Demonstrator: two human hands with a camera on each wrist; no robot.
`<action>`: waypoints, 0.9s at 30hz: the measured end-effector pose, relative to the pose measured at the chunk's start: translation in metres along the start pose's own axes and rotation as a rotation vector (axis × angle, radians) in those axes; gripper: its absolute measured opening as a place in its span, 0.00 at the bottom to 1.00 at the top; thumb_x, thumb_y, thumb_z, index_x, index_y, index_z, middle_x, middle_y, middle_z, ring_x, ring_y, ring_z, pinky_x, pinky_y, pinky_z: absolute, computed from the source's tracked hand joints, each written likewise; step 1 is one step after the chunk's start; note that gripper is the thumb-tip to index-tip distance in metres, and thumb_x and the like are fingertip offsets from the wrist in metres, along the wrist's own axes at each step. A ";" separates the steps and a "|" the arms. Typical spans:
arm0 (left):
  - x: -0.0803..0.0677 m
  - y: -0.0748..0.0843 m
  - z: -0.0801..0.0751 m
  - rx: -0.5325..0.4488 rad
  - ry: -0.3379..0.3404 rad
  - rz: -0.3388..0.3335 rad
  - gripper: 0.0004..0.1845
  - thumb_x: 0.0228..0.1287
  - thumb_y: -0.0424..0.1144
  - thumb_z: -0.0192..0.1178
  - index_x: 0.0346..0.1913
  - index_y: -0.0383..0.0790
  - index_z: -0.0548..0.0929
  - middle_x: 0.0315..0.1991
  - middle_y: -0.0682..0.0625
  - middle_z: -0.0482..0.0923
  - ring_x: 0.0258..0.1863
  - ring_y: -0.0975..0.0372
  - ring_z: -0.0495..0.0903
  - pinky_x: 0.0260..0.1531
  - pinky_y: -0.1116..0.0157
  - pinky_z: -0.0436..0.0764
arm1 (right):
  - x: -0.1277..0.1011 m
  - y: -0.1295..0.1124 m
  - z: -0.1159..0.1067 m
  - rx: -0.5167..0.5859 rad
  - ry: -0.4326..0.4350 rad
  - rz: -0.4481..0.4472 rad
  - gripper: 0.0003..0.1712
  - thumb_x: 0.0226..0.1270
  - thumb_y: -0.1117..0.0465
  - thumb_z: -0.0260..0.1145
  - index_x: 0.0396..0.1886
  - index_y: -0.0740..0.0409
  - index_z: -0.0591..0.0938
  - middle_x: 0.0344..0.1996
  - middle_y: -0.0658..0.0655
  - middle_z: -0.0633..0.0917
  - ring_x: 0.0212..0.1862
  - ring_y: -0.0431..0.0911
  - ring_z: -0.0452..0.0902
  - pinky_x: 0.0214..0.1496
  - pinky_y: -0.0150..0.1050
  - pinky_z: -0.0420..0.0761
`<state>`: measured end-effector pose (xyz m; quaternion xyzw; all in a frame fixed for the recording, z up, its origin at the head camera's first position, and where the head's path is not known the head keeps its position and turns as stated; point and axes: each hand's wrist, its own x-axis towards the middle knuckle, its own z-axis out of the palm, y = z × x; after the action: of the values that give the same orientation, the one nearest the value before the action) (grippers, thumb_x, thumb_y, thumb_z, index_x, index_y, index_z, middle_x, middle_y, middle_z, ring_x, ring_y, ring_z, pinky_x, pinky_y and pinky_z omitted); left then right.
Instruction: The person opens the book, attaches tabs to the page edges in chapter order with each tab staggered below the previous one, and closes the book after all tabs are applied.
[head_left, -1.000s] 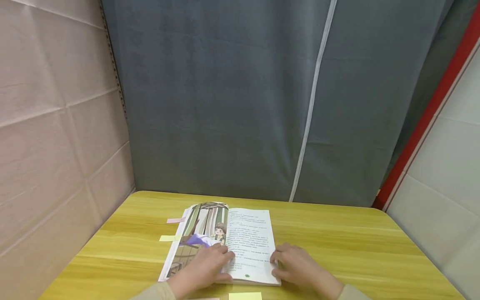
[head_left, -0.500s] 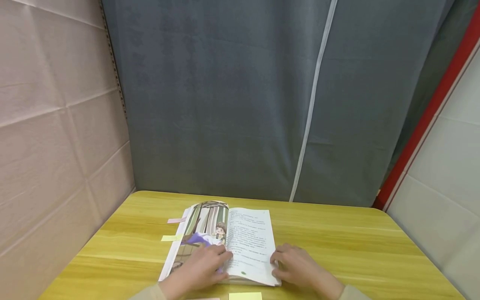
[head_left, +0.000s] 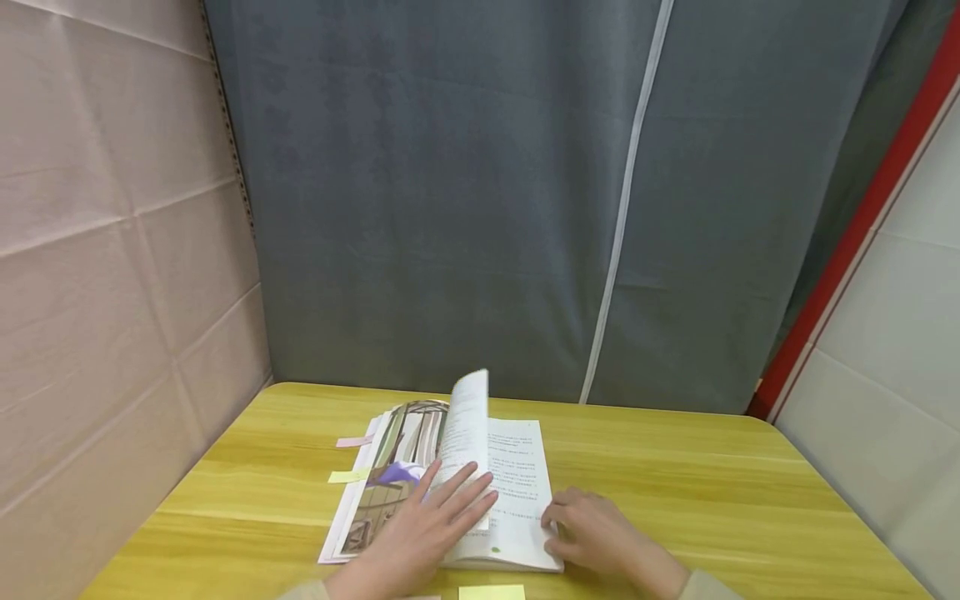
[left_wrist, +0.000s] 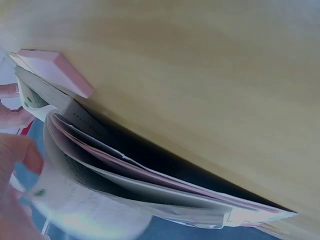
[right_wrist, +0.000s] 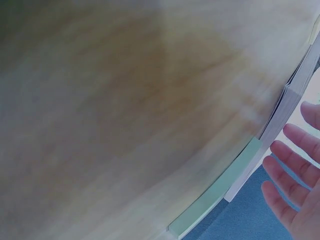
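Left: beige quilted wall panel (head_left: 112,250). Small pink and yellow sticky tabs (head_left: 348,476) lie on the yellow wooden table (head_left: 675,483), just beside the open book (head_left: 420,475), which sits at the near centre. Left hand (head_left: 431,521): fingers straight, spread on a lifted page (head_left: 468,417) standing nearly upright. Right hand (head_left: 592,529): fingers relaxed, resting at the book's right edge. Yellow note pad (head_left: 491,592) at the near edge. Behind: grey curtain (head_left: 487,192). Far right: red strip (head_left: 862,217), pale wall.
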<state>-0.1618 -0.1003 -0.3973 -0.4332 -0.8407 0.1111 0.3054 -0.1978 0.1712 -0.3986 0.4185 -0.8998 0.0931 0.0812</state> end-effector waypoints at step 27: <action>0.000 0.006 0.004 -0.219 -0.190 -0.247 0.25 0.49 0.62 0.55 0.40 0.44 0.78 0.29 0.54 0.70 0.28 0.63 0.68 0.12 0.71 0.60 | -0.001 0.001 0.003 -0.002 -0.026 0.022 0.09 0.51 0.51 0.64 0.31 0.48 0.81 0.31 0.42 0.75 0.32 0.37 0.68 0.32 0.37 0.71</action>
<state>-0.1601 -0.0964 -0.4037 -0.3448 -0.9196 0.0208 0.1872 -0.1982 0.1720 -0.4019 0.4095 -0.9055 0.0877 0.0691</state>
